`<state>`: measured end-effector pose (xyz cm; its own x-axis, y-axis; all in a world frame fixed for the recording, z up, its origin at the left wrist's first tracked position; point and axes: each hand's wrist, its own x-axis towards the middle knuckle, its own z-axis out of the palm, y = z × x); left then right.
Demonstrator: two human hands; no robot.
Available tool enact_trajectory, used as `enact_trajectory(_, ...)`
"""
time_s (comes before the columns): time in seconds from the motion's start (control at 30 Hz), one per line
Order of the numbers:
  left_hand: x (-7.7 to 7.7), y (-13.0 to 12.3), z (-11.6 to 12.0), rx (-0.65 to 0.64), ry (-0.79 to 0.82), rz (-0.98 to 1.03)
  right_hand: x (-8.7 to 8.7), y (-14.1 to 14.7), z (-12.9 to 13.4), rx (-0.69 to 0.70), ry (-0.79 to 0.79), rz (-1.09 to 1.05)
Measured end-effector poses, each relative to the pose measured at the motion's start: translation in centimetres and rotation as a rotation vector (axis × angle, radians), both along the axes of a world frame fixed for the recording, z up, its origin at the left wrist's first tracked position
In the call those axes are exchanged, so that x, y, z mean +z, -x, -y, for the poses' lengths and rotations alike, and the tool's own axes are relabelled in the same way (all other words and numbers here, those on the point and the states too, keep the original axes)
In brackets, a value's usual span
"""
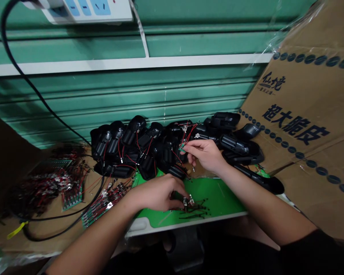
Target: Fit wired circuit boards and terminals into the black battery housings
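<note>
Logged from my remote seat, left to right. Cardboard sheet (pixel 57 244), beside the left edge of the green tabletop (pixel 220 202): one heap of wired circuit boards (pixel 40 187), many pieces; one front strip of boards (pixel 106 206), separate from it. Black cable (pixel 25 77), dropping from the power strip (pixel 114 17) and looping around these boards, an obstruction by my reckoning; yellow tie (pixel 17 230) on its lower bend. Black housings (pixel 137 131), crowded along the tabletop's back edge, several trailing red wires. Left hand (pixel 163 193), low over the front edge, fingertips at metal clips (pixel 186 202) with dark wires; whether they grip, I cannot tell. Right hand (pixel 206 154), behind it and apart from it, thumb and forefinger pinched on one small green board (pixel 182 147) with red wires, held before the housings. Right-hand housings (pixel 237 147), piled toward the back right corner. Printed carton (pixel 309 126), hemming in the right edge and limiting elbow room, I judge. Status, my estimate: work under way, one board in hand; wiring shows on several housings, while the left stock of boards remains largely unused.
</note>
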<state>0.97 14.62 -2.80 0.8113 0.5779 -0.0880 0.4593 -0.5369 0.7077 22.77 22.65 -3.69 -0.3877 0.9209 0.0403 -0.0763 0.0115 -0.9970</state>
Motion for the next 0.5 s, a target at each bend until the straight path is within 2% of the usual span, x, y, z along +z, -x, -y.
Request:
enact_trajectory(0.07,0.2,-0.1,0.2,0.026,-0.053,0.022,0.1,0.1,0.1,0.020,0.003,0.000)
enact_trajectory(0.13,0.6,-0.3,0.4,0.107,-0.093,0.072,0.1,0.1,0.2,0.044,0.003,0.003)
enact_trajectory(0.17,0.8,-0.4,0.4,0.183,-0.097,0.118,0.1,0.2,0.2,0.054,0.002,0.004)
enact_trajectory(0.23,1.1,-0.6,0.4,0.414,-0.053,0.246,0.1,0.2,0.3,0.069,-0.009,0.007)
enact_trajectory(0.3,1.1,-0.8,0.0,0.648,0.067,0.406,-0.1,0.3,0.6,0.077,-0.033,0.016)
enact_trajectory(0.33,1.0,-0.8,-0.2,0.722,0.143,0.478,-0.2,0.4,0.7,0.080,-0.049,0.020)
enact_trajectory(0.43,0.6,-0.8,-0.9,0.747,0.328,0.588,-0.5,0.6,1.1,0.106,-0.096,0.028)
enact_trajectory(0.5,0.4,-0.8,-1.1,0.746,0.349,0.608,-0.7,0.8,1.2,0.126,-0.122,0.031)
